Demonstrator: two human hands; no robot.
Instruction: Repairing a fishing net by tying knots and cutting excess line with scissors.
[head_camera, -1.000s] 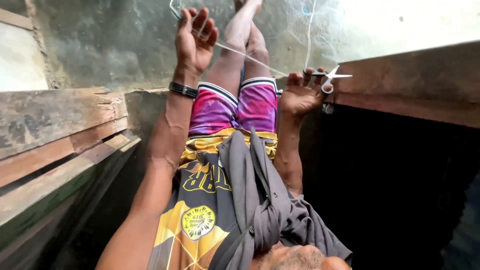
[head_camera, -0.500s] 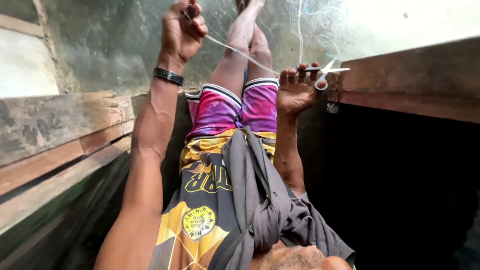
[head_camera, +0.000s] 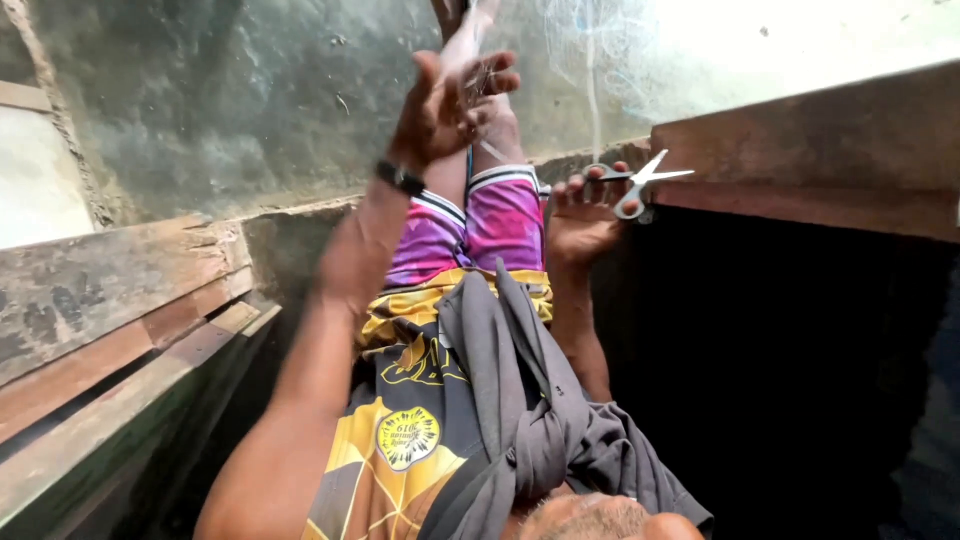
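From my remote seat I see the left hand (head_camera: 450, 105) raised at upper centre of the frame, its grip pinched together on a thin pale line (head_camera: 492, 152) that runs down and right toward the right hand (head_camera: 580, 215); that hand sits just right of centre with its grip closed through the loops of a pair of scissors (head_camera: 632, 185), whose blades stand slightly apart and point right over the edge of a wooden plank (head_camera: 800, 160); fine netting (head_camera: 600, 50) hangs faint against the bright upper right, and I cannot tell where the line joins it.

The risks, as I judge them: the line is nearly invisible against the wall (head_camera: 220, 110), so a cut could land on the wrong strand and open the mesh; the strand is taut near the left fingers (head_camera: 500, 75), so a slipped pinch could let it whip loose; the scissor tips lie close to the bare legs (head_camera: 480, 215) in pink shorts, and a careless swing across could nick skin; the grey cloth (head_camera: 520, 400) knotted at the waist could snag loose mesh if it drops into the lap.
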